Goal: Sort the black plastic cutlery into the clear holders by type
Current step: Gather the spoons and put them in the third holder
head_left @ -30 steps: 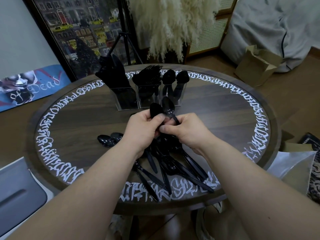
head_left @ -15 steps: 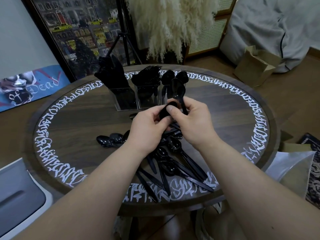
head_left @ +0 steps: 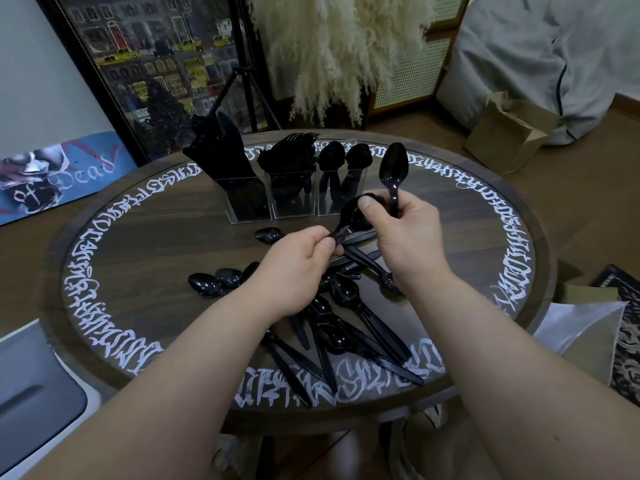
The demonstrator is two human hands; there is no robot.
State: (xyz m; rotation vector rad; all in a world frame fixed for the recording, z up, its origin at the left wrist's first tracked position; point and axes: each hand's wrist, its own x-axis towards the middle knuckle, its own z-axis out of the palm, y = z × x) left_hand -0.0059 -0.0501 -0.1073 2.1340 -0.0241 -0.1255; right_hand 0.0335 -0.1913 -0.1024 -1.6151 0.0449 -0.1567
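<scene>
Round dark-wood table point(head_left: 145, 244), rim ringed with white calligraphic lettering. Behind it: tall framed picture of a street scene with yellow taxis point(head_left: 152, 64), leaning on the wall; black tripod point(head_left: 249, 84) in front of the frame. Cream pampas-grass plume point(head_left: 343, 46) beside a rattan-panel cabinet point(head_left: 408, 74). Open brown cardboard box point(head_left: 505, 133) on the floor near a grey beanbag point(head_left: 554, 46). Blue printed board reading "of Dead" point(head_left: 59, 174), far left.

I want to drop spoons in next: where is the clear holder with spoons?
In the head view, the spoon holder is rightmost of three at the table's far side, beside the fork holder, just beyond the right hand.
</scene>
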